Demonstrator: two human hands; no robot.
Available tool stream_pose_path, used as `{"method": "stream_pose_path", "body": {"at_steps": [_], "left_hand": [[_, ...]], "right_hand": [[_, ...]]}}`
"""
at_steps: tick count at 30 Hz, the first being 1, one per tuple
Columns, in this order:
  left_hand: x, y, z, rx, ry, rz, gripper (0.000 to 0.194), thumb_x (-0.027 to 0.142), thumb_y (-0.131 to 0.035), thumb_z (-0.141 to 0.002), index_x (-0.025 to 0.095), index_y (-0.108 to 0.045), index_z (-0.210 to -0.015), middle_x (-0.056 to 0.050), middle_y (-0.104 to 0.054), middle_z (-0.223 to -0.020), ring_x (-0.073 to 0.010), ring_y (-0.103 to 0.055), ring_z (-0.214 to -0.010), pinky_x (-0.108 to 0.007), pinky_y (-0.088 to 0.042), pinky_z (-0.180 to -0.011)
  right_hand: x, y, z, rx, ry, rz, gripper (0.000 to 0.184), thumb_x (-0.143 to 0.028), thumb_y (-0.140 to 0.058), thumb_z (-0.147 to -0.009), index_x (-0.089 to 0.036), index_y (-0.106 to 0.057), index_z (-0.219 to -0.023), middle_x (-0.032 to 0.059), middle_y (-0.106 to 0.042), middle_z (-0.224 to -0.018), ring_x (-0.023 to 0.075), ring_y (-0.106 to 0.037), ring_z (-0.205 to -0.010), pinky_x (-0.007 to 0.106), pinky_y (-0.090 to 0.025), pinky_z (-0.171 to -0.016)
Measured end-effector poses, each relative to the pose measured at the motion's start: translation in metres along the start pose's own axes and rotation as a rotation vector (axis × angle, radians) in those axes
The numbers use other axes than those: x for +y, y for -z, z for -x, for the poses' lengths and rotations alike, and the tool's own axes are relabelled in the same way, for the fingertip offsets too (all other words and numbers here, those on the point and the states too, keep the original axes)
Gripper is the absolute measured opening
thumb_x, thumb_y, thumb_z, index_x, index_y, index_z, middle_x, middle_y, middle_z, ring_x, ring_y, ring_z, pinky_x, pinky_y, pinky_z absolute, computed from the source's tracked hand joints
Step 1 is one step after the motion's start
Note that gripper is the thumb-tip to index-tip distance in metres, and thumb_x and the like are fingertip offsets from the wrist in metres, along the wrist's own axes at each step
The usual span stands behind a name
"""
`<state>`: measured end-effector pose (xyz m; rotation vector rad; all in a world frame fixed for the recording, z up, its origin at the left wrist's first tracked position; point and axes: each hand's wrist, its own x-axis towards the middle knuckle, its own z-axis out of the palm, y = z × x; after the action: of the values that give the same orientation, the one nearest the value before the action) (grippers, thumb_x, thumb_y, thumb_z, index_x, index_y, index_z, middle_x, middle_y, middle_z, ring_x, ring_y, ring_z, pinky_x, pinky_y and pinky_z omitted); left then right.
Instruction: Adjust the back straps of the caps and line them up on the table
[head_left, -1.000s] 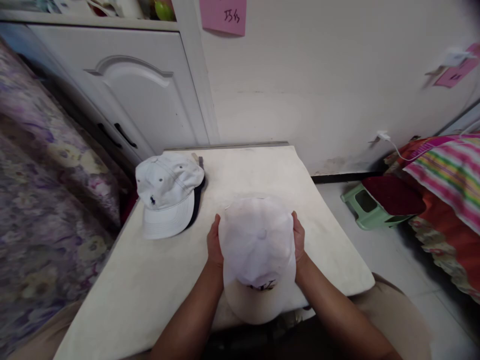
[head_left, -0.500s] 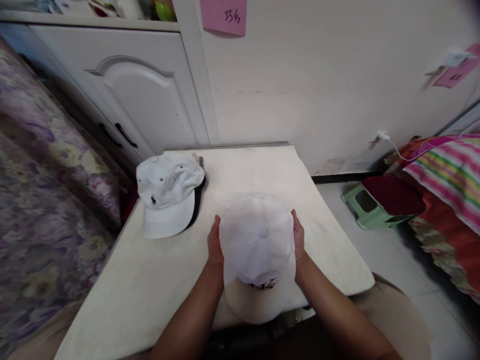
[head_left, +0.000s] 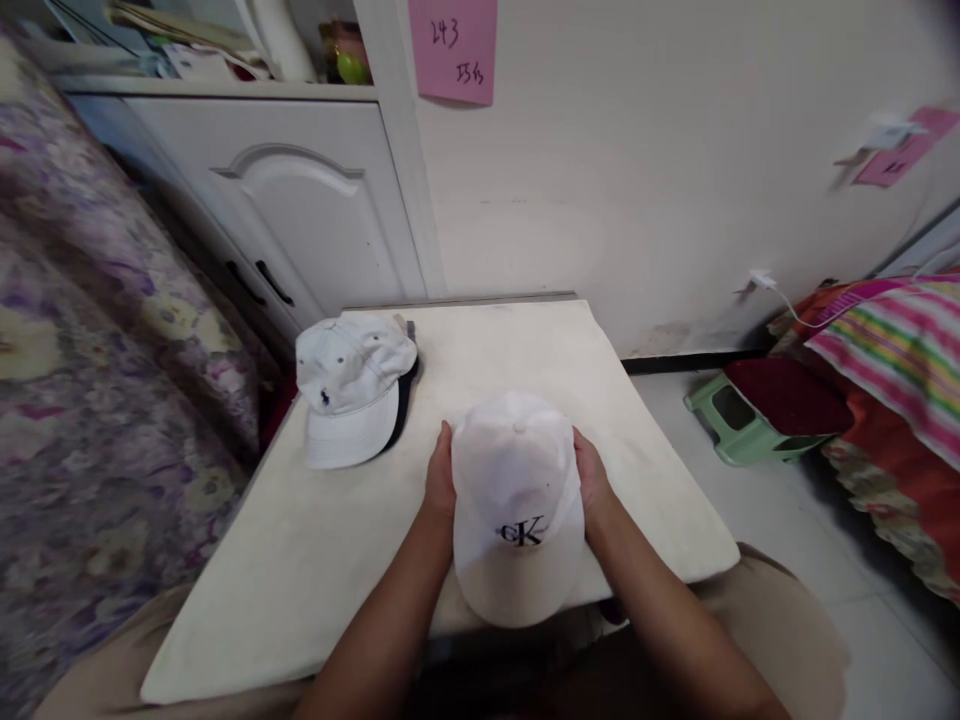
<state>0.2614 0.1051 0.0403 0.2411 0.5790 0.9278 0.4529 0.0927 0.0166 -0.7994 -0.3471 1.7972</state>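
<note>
White cloth curves between the left hand [head_left: 441,472] and right hand [head_left: 592,474], both half-open, cupping the lettered cap [head_left: 516,480] by its sides (fingertips partly hidden), above the table's [head_left: 300,590] near edge.

Bare left hand [head_left: 441,470], bare right hand [head_left: 592,472], bare forearms [head_left: 390,610], and plain, smooth-looking beige-brown trousers [head_left: 784,630].

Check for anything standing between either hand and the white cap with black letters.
Nothing visible does: the left hand and right hand hold the lettered cap from opposite sides. The other white cap and the dark cap under it lie clear of them, to the left on the table.
</note>
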Motion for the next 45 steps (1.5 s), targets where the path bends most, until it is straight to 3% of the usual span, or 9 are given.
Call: {"method": "stream_pose_path", "body": {"at_steps": [9, 14, 21, 29, 33, 38, 42, 45], "left_hand": [[0.016, 0.02, 0.005, 0.082, 0.0, -0.039, 0.058, 0.047, -0.025, -0.104, 0.009, -0.06, -0.132, -0.014, -0.078, -0.099, -0.0271, -0.073, -0.098, -0.04, -0.052, -0.097], [0.013, 0.023, 0.01, 0.074, 0.012, -0.053, 0.046, 0.034, -0.035, -0.103, 0.008, -0.06, -0.131, -0.014, -0.078, -0.1, -0.0269, -0.073, -0.098, -0.039, -0.052, -0.098], [0.01, 0.028, 0.004, 0.063, -0.023, -0.059, 0.041, 0.031, -0.036, -0.103, 0.015, -0.06, -0.131, -0.01, -0.079, -0.1, -0.0259, -0.074, -0.096, -0.037, -0.054, -0.093], [0.008, 0.025, 0.018, 0.009, -0.057, -0.071, 0.042, 0.03, -0.04, -0.101, 0.007, -0.057, -0.132, -0.016, -0.076, -0.107, -0.0275, -0.072, -0.102, -0.041, -0.05, -0.1], [0.009, 0.028, 0.03, 0.018, -0.057, -0.089, 0.036, 0.027, -0.041, -0.101, 0.006, -0.062, -0.122, -0.017, -0.077, -0.102, -0.0262, -0.074, -0.094, -0.039, -0.053, -0.095], [0.005, 0.036, 0.045, 0.079, -0.062, -0.121, 0.027, 0.019, -0.043, -0.1, 0.008, -0.068, -0.095, -0.013, -0.077, -0.083, -0.0206, -0.075, -0.074, -0.031, -0.059, -0.081], [0.0, 0.039, 0.055, 0.111, -0.048, -0.144, 0.024, 0.011, -0.046, -0.097, 0.009, -0.067, -0.088, -0.011, -0.077, -0.078, -0.0179, -0.074, -0.066, -0.027, -0.059, -0.074], [-0.001, 0.039, 0.058, 0.108, -0.039, -0.157, 0.026, 0.007, -0.045, -0.096, 0.009, -0.069, -0.085, -0.012, -0.077, -0.077, -0.0176, -0.073, -0.065, -0.026, -0.058, -0.07]], "right_hand": [[-0.009, 0.01, -0.003, -0.024, -0.032, -0.048, 0.028, -0.039, -0.065, -0.081, -0.016, -0.074, -0.093, 0.0062, -0.08, -0.087, 0.0291, -0.073, -0.097, 0.044, -0.056, -0.092], [-0.012, 0.008, 0.004, -0.025, -0.019, -0.065, 0.029, -0.04, -0.061, -0.085, -0.016, -0.073, -0.095, 0.0058, -0.08, -0.086, 0.0275, -0.073, -0.099, 0.043, -0.054, -0.094], [-0.01, 0.011, 0.006, -0.039, 0.006, -0.059, 0.02, -0.03, -0.066, -0.08, -0.016, -0.072, -0.093, 0.0048, -0.08, -0.085, 0.0255, -0.072, -0.101, 0.04, -0.053, -0.096], [-0.012, 0.019, 0.006, -0.045, 0.033, -0.026, 0.023, -0.035, -0.061, -0.086, -0.014, -0.071, -0.093, 0.0081, -0.079, -0.085, 0.026, -0.072, -0.101, 0.041, -0.054, -0.095], [-0.014, 0.026, 0.022, -0.035, 0.078, 0.005, 0.027, -0.038, -0.06, -0.089, -0.014, -0.07, -0.093, 0.0106, -0.079, -0.089, 0.0266, -0.073, -0.097, 0.042, -0.056, -0.091], [-0.006, 0.037, 0.053, 0.078, 0.227, 0.026, 0.017, -0.027, -0.073, -0.08, -0.014, -0.072, -0.091, 0.0107, -0.078, -0.096, 0.0204, -0.074, -0.089, 0.032, -0.058, -0.086], [0.011, 0.046, 0.092, 0.232, 0.376, 0.045, 0.023, -0.022, -0.084, -0.07, -0.017, -0.072, -0.089, 0.0095, -0.078, -0.094, 0.0219, -0.073, -0.095, 0.034, -0.057, -0.092], [0.037, 0.05, 0.131, 0.342, 0.459, 0.055, 0.027, -0.025, -0.089, -0.066, -0.019, -0.072, -0.087, 0.0051, -0.078, -0.089, 0.0189, -0.073, -0.086, 0.033, -0.058, -0.086]]}}
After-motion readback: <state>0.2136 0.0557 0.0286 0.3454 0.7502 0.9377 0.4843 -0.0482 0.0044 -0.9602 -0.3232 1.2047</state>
